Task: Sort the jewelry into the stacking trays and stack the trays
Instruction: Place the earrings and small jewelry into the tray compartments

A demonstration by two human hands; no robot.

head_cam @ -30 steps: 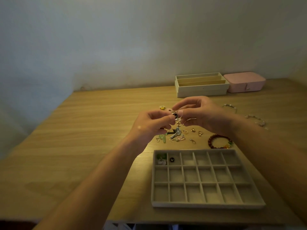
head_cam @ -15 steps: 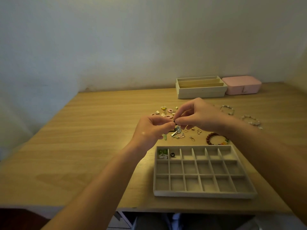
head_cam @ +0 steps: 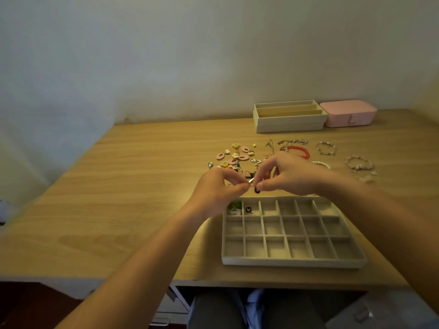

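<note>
A grey grid tray (head_cam: 294, 261) lies near the table's front edge. Its top-left cells hold a green piece (head_cam: 234, 206) and a black butterfly earring (head_cam: 248, 209). Just above the tray's far left corner, my left hand (head_cam: 213, 193) and my right hand (head_cam: 292, 174) pinch together on a small black earring (head_cam: 257, 189) with a thin metal hook. Loose earrings (head_cam: 235, 157) lie scattered behind my hands. Bracelets lie further right: a red one (head_cam: 300, 150) and pearl ones (head_cam: 358, 163).
A cream tray with long slots (head_cam: 288, 123) stands at the back of the table, with a pink jewelry box (head_cam: 348, 113) beside it on the right. The table's front edge runs just below the grid tray; my knees show under it.
My hands have moved nearer, from over the pile to just above the grid tray's far edge, still pinching the small earring. The view has tilted, showing more jewelry behind.
</note>
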